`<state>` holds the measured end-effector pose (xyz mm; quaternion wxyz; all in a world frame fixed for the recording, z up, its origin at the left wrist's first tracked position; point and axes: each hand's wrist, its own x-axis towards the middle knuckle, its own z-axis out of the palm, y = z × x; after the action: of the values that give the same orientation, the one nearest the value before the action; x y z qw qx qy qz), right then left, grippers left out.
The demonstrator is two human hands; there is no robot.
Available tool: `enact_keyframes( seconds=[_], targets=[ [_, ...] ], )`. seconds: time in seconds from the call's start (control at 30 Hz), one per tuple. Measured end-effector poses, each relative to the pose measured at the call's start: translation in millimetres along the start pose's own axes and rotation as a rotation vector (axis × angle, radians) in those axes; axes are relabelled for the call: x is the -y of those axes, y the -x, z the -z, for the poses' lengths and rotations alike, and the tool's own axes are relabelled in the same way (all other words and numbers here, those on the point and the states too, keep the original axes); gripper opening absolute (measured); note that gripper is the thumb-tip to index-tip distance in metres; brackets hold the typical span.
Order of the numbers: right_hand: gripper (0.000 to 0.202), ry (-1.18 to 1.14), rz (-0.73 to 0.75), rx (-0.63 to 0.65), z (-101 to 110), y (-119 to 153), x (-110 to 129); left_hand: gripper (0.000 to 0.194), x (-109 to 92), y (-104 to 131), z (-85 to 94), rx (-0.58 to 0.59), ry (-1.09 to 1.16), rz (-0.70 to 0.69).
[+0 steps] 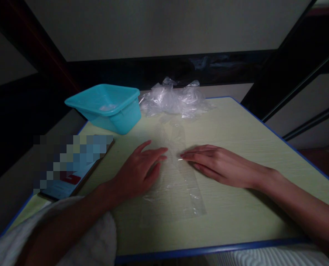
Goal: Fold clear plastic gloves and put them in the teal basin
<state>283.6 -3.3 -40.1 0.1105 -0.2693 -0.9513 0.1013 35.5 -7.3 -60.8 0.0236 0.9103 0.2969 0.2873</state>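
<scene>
A thin, clear disposable plastic glove [178, 188] lies flat on the table, its wide cuff towards me and its narrower finger end pointing away. My left hand [140, 166] rests over the glove's left side with the fingers partly spread and nothing gripped in them. On the other side, my right hand [216, 164] is stretched out palm down, fingertips at the glove's right edge. Beyond both hands sits a crumpled heap of clear plastic gloves [175, 99].
A turquoise plastic basket [125, 118] stands at the back left with some clear plastic inside. Nearer on the left lies a phone [67, 184], its screen lit and partly pixelated. The pale wood-grain table [236, 221] has a blue edge. A panelled wall [164, 33] rises behind it.
</scene>
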Motion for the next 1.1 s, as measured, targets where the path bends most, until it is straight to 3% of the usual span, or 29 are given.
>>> enact_keyframes(
  seconds=[0.13,0.63,1.1],
  targets=[
    [0.032,0.041,-0.008,-0.010,-0.3,0.7,-2.7,0.030,-1.3,0.8,-1.3,0.123,0.041,-0.106],
    [0.030,-0.072,0.012,-0.051,7.1,3.2,-1.6,0.039,-9.3,-0.6,-0.5,0.319,0.007,-0.153],
    [0.032,-0.156,0.022,0.005,2.4,0.9,0.4,0.038,-8.6,-0.7,-1.0,0.337,0.027,-0.082]
  ],
)
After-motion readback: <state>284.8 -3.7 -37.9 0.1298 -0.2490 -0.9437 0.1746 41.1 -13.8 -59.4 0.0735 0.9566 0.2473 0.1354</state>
